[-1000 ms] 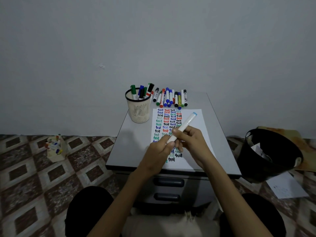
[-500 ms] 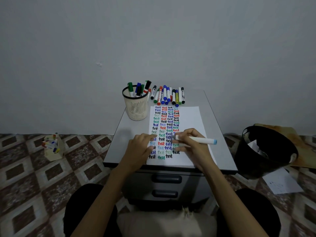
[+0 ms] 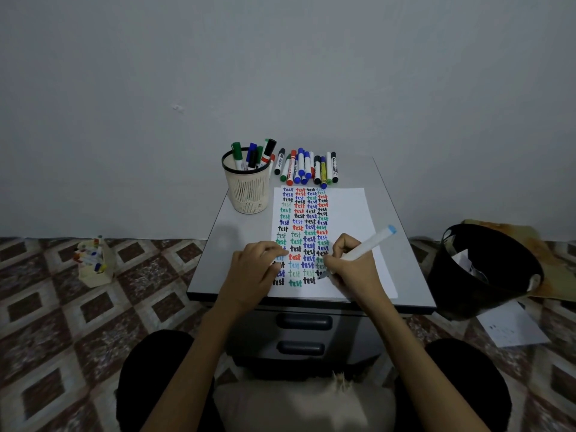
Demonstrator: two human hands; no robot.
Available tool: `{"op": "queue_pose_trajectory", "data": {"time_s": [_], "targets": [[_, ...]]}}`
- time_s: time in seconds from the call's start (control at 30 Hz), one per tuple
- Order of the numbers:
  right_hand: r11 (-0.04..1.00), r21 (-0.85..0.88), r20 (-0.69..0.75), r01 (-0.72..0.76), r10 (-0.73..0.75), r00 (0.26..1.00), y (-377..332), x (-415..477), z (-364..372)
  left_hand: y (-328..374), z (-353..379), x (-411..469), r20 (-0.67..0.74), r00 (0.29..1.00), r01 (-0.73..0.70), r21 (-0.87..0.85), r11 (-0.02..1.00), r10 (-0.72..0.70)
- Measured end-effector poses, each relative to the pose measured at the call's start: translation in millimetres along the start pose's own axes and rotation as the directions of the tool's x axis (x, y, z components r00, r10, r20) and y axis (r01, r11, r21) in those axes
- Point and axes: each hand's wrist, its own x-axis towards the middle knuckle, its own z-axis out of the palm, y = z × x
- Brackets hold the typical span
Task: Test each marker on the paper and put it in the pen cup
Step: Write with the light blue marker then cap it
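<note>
Your right hand [image 3: 353,269] has a closed grip on a white marker [image 3: 366,246] with a light-blue end, tip down at the near end of the paper [image 3: 349,213], barrel slanting up to the right. Your left hand [image 3: 254,272] lies on the paper's near left edge, fingers curled, gripping nothing. Columns of "test" in blue, red, green and black fill the sheet's left half. At the table's [image 3: 240,241] far edge stand the pen cup [image 3: 246,188] with markers in it and a row of loose markers [image 3: 307,166] to its right.
</note>
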Motion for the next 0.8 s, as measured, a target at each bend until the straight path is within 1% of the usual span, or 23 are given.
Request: {"op": "queue_pose_trajectory", "data": {"time_s": [0.23, 0.33, 0.47, 0.57, 0.73, 0.8], "targets": [[0.994, -0.1, 0.012, 0.051, -0.05, 0.999, 2.0, -1.7, 2.4, -0.3, -0.4, -1.2, -0.009, 1.0, -0.003, 0.0, 1.0, 0.003], [0.992, -0.099, 0.016, 0.076, -0.075, 0.997, 1.9, -1.0, 2.7, -0.4, -0.7, -1.6, -0.01, 1.0, -0.005, -0.009, 1.0, 0.005], [0.996, -0.053, -0.002, 0.067, -0.067, 0.998, 0.7, -1.5, 0.8, 0.0, -0.9, -2.6, -0.017, 1.0, -0.004, -0.014, 1.0, 0.003], [0.992, -0.09, 0.022, 0.088, -0.087, 0.996, -1.4, -3.1, 3.4, 0.9, -1.0, -2.2, -0.022, 1.0, -0.004, -0.019, 1.0, 0.004], [0.995, -0.072, 0.05, 0.064, -0.06, 0.997, 0.3, -2.0, 1.3, 0.6, -0.9, -2.4, -0.018, 1.0, -0.006, -0.019, 1.0, 0.005], [0.996, -0.061, 0.021, 0.058, -0.057, 0.998, 2.3, -1.6, -0.7, 1.2, -1.2, -2.2, -0.017, 1.0, -0.002, -0.024, 1.0, 0.001]]}}
